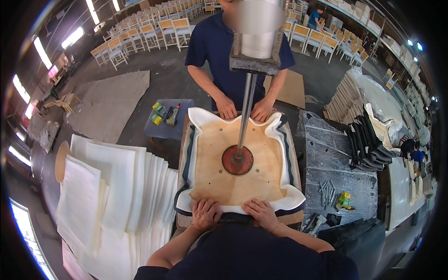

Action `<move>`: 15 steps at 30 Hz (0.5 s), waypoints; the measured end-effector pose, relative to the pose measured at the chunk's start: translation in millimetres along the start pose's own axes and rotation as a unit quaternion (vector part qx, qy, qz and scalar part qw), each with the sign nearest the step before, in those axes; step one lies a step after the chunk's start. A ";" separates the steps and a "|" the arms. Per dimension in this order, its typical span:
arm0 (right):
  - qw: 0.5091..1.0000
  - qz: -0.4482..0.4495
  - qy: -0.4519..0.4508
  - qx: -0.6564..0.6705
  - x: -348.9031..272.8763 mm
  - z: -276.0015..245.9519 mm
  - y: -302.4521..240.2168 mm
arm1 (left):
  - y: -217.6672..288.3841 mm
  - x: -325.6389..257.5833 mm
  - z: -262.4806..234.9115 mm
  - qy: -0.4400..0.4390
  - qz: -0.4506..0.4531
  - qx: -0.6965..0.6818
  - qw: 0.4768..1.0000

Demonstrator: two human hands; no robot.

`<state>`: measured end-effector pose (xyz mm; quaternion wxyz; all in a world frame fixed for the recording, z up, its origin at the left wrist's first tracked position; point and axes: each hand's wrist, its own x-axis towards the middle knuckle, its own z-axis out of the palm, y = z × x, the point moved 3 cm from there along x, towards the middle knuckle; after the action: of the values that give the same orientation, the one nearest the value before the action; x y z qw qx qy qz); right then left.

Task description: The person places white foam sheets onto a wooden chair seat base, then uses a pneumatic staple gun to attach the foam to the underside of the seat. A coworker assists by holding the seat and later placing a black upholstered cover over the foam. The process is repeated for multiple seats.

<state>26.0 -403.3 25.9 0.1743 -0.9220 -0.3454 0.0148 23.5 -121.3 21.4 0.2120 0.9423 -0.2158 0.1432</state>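
Note:
A plywood seat panel (210, 149) with small holes lies upside down on a work table. White foam (291, 198) curls up around its edges, with dark cover fabric (238, 216) beneath. A red round press foot (229, 161) on a metal rod (245, 112) bears on the panel's middle. At the near edge, my left hand (206, 214) is closed over the foam near the left corner. My right hand (261, 213) grips the same edge farther right, fingers curled onto the foam. Both palms and thumbs are partly hidden.
Opposite, a co-worker's hands (262, 110) hold the far edge. Stacked white foam sheets (116, 186) stand left. A blue stool (161, 126) carries small boxes and a tool. On the right bench (322, 154) lie metal bars (328, 192), a staple gun (315, 223) and dark curved parts (368, 142).

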 end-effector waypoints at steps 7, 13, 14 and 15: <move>1.000 -0.010 0.028 0.002 -0.8 3.4 -3.1 | -3.9 -1.8 -10.1 -0.074 0.032 -0.012 0.997; 0.998 -0.017 0.055 0.005 -0.8 9.1 -6.3 | -9.7 -1.9 -7.4 -0.089 0.044 0.011 0.995; 0.998 -0.016 0.056 0.004 -0.8 9.1 -5.6 | -9.7 -2.5 -6.9 -0.085 0.049 0.014 0.995; 0.998 -0.015 0.055 0.004 -1.8 6.9 -6.3 | -9.5 -2.9 -6.4 -0.080 0.051 0.012 0.995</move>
<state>19.7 -398.0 21.3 0.1973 -0.9154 -0.3490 -0.0369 24.4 -109.6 22.7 0.1754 0.9411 -0.2777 0.0804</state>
